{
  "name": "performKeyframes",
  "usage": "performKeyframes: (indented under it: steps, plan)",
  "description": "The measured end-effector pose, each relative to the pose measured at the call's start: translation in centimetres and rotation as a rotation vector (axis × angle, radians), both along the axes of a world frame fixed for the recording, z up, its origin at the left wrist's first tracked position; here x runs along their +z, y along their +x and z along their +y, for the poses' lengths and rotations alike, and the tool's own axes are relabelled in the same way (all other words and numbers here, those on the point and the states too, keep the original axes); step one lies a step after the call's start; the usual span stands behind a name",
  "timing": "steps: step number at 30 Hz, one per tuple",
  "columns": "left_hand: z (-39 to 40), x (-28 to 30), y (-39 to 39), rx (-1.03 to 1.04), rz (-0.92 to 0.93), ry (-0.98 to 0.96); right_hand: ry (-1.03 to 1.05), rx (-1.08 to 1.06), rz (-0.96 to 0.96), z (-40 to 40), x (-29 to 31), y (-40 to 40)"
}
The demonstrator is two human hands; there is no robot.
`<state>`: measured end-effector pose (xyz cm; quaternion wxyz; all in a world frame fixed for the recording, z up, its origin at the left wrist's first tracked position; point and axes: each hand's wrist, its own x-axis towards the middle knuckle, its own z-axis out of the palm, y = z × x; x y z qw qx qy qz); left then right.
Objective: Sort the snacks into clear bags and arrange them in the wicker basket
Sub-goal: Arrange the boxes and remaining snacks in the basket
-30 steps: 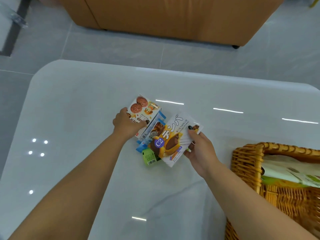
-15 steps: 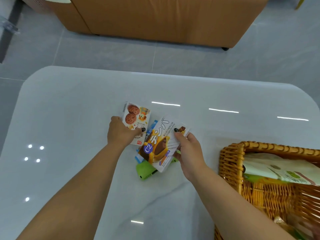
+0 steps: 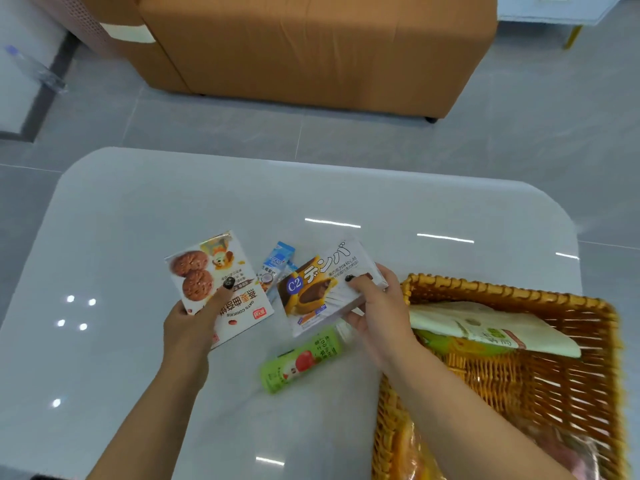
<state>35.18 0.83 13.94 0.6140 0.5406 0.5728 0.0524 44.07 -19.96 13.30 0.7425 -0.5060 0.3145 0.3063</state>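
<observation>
Cardboard-stiff and likely light, the oat cookie box (image 3: 216,284) sat pinched by its near edge in the left hand (image 3: 188,323), left of centre, while the right hand (image 3: 375,306) clamped the chocolate cake box (image 3: 323,289) beside the wicker basket (image 3: 502,294); a slick green pouch (image 3: 299,362) lay nearer on the table (image 3: 138,209).

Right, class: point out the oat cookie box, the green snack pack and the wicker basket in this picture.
oat cookie box (image 3: 207,271): head view, on the printed cookies.
green snack pack (image 3: 299,363): head view, on its middle, by the apple picture.
wicker basket (image 3: 502,291): head view, on the far rim.
</observation>
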Motion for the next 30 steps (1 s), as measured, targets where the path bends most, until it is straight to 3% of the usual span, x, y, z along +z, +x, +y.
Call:
performKeyframes:
  steps: [8, 16, 21, 24, 30]
  plan:
    - [-10.2, 3.9, 1.7, -0.125, -0.095, -0.174, -0.053, -0.069, -0.062, -8.4, 4.8, -0.1]
    - [-16.1, 6.3, 4.1, -0.317, -0.159, -0.385, -0.081, -0.117, -0.122, -15.2, 6.0, -0.9]
    - [-18.6, 6.8, 4.7, -0.533, -0.112, -0.495, 0.083, -0.157, -0.072, -18.7, 5.1, -2.0]
    - [-19.6, 7.1, 4.7, -0.619, -0.099, -0.53, 0.14, -0.053, -0.038, -20.4, 4.7, -2.9]
    - [-19.9, 7.1, 4.3, -0.825, -0.033, -0.49, -0.087, 0.169, -0.122, -22.8, 5.2, -3.1]
